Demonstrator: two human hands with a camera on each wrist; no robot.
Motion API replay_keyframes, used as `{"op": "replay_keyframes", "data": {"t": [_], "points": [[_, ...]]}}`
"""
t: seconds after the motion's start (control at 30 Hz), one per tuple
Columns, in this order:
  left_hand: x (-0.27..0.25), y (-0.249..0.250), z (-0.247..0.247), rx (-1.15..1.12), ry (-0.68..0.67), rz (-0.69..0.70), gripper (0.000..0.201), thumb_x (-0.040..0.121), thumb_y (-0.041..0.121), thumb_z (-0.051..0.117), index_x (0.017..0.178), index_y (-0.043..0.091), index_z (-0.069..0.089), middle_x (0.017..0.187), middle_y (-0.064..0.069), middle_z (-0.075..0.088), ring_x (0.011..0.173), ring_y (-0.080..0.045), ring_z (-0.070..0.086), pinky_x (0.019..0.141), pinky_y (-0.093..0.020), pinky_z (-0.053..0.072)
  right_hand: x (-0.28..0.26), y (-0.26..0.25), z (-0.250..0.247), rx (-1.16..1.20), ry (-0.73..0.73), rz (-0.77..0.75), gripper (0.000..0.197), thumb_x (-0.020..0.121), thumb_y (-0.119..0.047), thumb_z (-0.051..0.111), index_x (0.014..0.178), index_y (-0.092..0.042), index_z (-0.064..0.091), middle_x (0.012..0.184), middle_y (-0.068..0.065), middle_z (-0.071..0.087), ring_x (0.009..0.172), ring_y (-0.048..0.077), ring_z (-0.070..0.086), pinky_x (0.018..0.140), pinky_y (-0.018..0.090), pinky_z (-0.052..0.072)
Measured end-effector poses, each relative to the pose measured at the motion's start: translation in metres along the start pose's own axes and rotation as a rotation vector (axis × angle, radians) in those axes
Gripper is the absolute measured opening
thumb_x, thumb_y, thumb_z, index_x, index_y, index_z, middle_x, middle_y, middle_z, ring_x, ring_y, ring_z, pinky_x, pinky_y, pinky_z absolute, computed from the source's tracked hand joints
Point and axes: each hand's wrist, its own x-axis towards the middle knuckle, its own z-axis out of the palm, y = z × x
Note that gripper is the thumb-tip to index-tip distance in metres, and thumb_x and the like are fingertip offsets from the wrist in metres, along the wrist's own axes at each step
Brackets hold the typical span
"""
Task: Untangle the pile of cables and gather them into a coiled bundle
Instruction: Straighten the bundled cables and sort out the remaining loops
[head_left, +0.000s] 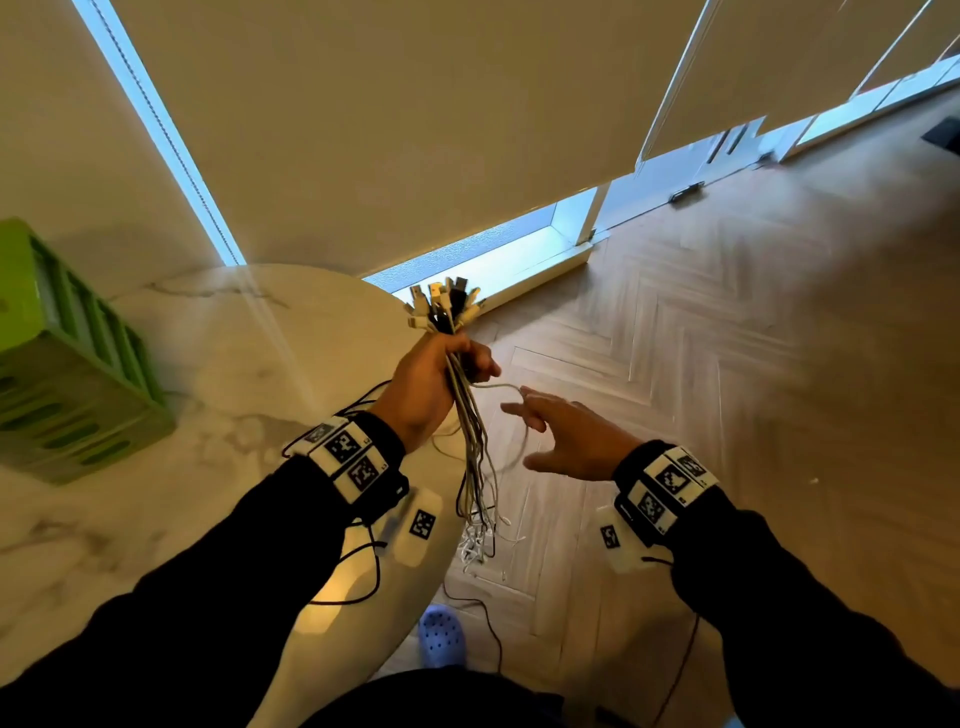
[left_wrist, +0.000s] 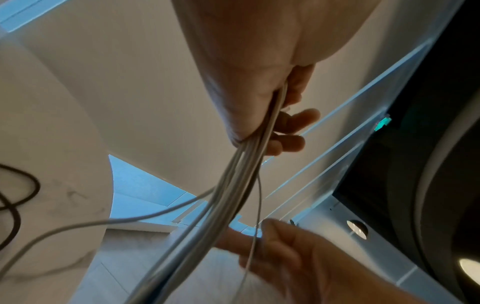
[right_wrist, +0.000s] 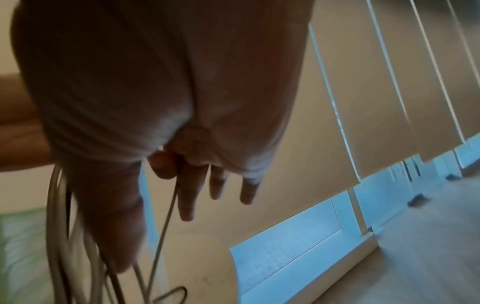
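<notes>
My left hand (head_left: 431, 384) grips a bundle of white, grey and black cables (head_left: 475, 457) just below their plugs (head_left: 447, 306), which fan upward. The loose ends hang down past the table edge into a tangle (head_left: 478, 540). One thin white cable (head_left: 511, 388) loops out of the bundle to my right hand (head_left: 566, 436), whose index finger hooks it while the other fingers stay straight. The left wrist view shows the left hand (left_wrist: 246, 82) squeezing the cable bundle (left_wrist: 233, 185), with the right hand (left_wrist: 298, 257) below. In the right wrist view the thin cable (right_wrist: 165, 222) runs down from the curled index finger (right_wrist: 166, 164).
A green slatted crate (head_left: 67, 364) stands on the round marble table (head_left: 234, 364) at left. Herringbone wood floor (head_left: 727, 364) lies to the right, with blinds and windows behind. A blue clog (head_left: 441, 636) and a black wire (head_left: 483, 618) are on the floor below.
</notes>
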Motion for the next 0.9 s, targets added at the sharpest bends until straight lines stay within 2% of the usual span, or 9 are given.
{"op": "replay_keyframes", "data": {"t": [0.13,0.2,0.27,0.33,0.43,0.53,0.6,0.73,0.9], "points": [[0.004,-0.011,-0.001,0.321,-0.085,-0.001,0.048,0.099,0.035,0.036,0.111,0.006,0.072,0.121,-0.005,0.072,0.126,-0.023,0.058,0.114,-0.040,0.035,0.008,-0.022,-0.003,0.166,0.226,0.057,0.078,0.065,-0.056,0.085,0.128,-0.027,0.050,0.126,0.000,0.046,0.118,0.019,0.041,0.099,0.036,0.041],[0.004,-0.013,-0.004,0.511,-0.132,-0.008,0.054,0.095,0.048,0.036,0.121,0.018,0.072,0.139,0.000,0.062,0.136,-0.015,0.049,0.119,-0.041,0.027,0.016,-0.029,0.000,0.163,0.332,0.100,0.105,0.056,-0.071,0.081,0.144,-0.035,0.038,0.136,0.001,0.036,0.132,0.025,0.033,0.111,0.046,0.035],[0.004,-0.015,-0.006,0.666,-0.143,-0.024,0.054,0.095,0.052,0.035,0.125,0.022,0.069,0.144,0.001,0.056,0.138,-0.013,0.045,0.120,-0.047,0.026,0.021,-0.033,0.005,0.117,0.354,0.144,0.117,0.054,-0.075,0.079,0.151,-0.038,0.027,0.159,-0.002,0.015,0.153,0.028,0.002,0.125,0.050,0.009],[-0.002,-0.010,-0.004,0.804,-0.149,0.024,0.049,0.095,0.036,0.033,0.130,0.017,0.062,0.147,-0.008,0.048,0.138,-0.018,0.041,0.123,-0.045,0.023,0.022,-0.041,0.007,0.255,0.310,0.104,0.110,0.063,-0.065,0.082,0.152,-0.035,0.024,0.164,-0.003,0.015,0.154,0.023,0.005,0.124,0.050,0.002],[-0.009,0.004,0.010,0.705,-0.078,0.039,0.027,0.100,0.027,0.040,0.122,0.028,0.057,0.133,0.004,0.045,0.133,-0.018,0.039,0.117,-0.037,0.030,0.022,-0.056,0.013,0.283,0.291,0.013,0.056,0.093,-0.044,0.065,0.141,-0.025,0.044,0.147,-0.005,0.053,0.136,0.016,0.048,0.120,0.060,0.016],[-0.008,0.019,0.022,0.675,-0.042,0.073,0.010,0.103,0.025,0.048,0.105,0.023,0.058,0.101,0.012,0.041,0.109,-0.003,0.040,0.094,-0.018,0.036,0.020,-0.073,0.016,0.431,0.347,0.027,0.028,0.105,-0.020,0.048,0.131,-0.014,0.054,0.129,0.001,0.065,0.113,0.012,0.060,0.113,0.044,0.036],[-0.006,0.027,0.024,0.634,-0.068,0.077,0.013,0.105,0.019,0.050,0.100,0.029,0.057,0.099,0.014,0.042,0.104,-0.010,0.046,0.093,-0.032,0.043,0.016,-0.081,0.013,0.711,0.319,0.035,0.019,0.105,-0.016,0.043,0.121,-0.017,0.055,0.105,-0.007,0.065,0.089,0.004,0.061,0.090,0.033,0.049],[0.003,0.026,0.023,0.549,-0.294,0.117,0.029,0.106,0.019,0.047,0.132,0.015,0.058,0.130,0.012,0.058,0.119,0.012,0.052,0.095,-0.005,0.041,0.007,-0.079,-0.001,0.883,0.334,0.057,0.022,0.095,-0.031,0.043,0.082,-0.015,0.049,0.070,-0.004,0.046,0.064,0.011,0.043,0.064,0.028,0.037],[0.008,0.002,0.016,0.362,-0.480,-0.033,0.055,0.090,0.010,0.070,0.138,0.017,0.044,0.134,0.001,0.058,0.127,-0.009,0.057,0.103,-0.031,0.049,-0.006,-0.073,-0.025,1.066,0.366,0.013,0.021,0.084,-0.028,0.044,0.071,-0.012,0.043,0.063,0.008,0.029,0.060,0.022,0.028,0.059,0.035,0.028]]}}
